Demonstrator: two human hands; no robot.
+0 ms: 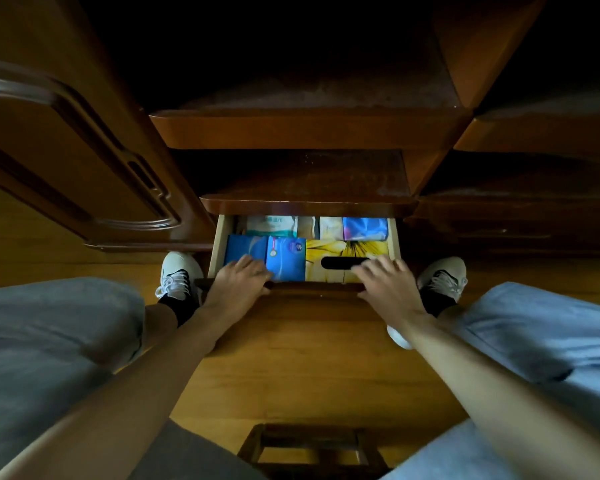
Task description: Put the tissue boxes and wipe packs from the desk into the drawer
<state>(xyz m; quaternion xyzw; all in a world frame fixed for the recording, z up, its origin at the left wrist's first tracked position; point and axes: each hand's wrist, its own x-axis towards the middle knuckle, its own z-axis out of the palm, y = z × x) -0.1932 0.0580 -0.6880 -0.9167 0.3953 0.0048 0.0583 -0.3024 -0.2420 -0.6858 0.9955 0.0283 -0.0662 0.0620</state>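
1. Yellow cardboard marks the one tissue box (pixel 329 252) seen in the front right of the drawer (pixel 217 244), its dark oval slot facing up.
2. Two blue packs are laid beside it in the front row: a dark blue pack (pixel 245 247) at the left and a lighter blue pack (pixel 286 256) in the middle, touching each other.
3. Four more packs are counted in the back row, partly hidden under the desk edge (pixel 305 206): a white and teal pack (pixel 271 226), a small tan pack (pixel 307 227), a cream pack (pixel 330 228) and a blue and white pack (pixel 365 228).
4. The drawer is pulled partly out from under the desk, and all seven items are seen inside it.
5. The left hand (pixel 239 280) is laid flat with fingers spread over the front rim and the dark blue pack; nothing is gripped.
6. The right hand (pixel 388 282) is rested likewise, fingers spread over the yellow box and the front rim, gripping nothing.
7. The two hands are held well apart, one at each front corner.
8. Two pale shoes are seen on the wooden floor (pixel 309 368), the left shoe (pixel 179 275) and the right shoe (pixel 444 275) flanking the drawer.
9. One wooden stool (pixel 312 448) is seen at the bottom edge.
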